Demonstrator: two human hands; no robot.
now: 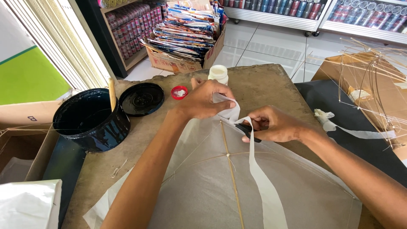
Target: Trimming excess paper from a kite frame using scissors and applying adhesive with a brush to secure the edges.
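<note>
A translucent white paper kite with thin bamboo spars (237, 186) is laid flat on the worn brown tabletop (263, 85), its top tip under the hands. The left hand (203, 101) is closed in a pinch on the upper end of a long white paper strip (263, 182), pressed at the kite's tip. The right hand (275, 125) is curled around small black-handled scissors (248, 130); the blades are hidden by the strip, so how far they are opened cannot be told.

Risks, as judged: the thin kite paper could be nicked or torn if the blades are run too close to the vertical spar (231, 169). The strip could be cut crooked if the pinch slips, since the loose tail is left trailing across the kite. Wrinkling of the sheet is likely if the forearms are dragged over it.

Around: a small white plastic jar (218, 74) is stood open just behind the left hand, its red cap (179, 92) set beside it; it could be tipped by a knuckle. A black round tub with a stick in it (89, 118) and its black lid (141, 99) are kept at the left, clear of the kite. A crumpled white paper scrap (324, 118) is left on dark cloth at the right. A bare bamboo frame (369, 80) is stood at far right, a cardboard box of coloured printed sheets (186, 34) behind the table.
</note>
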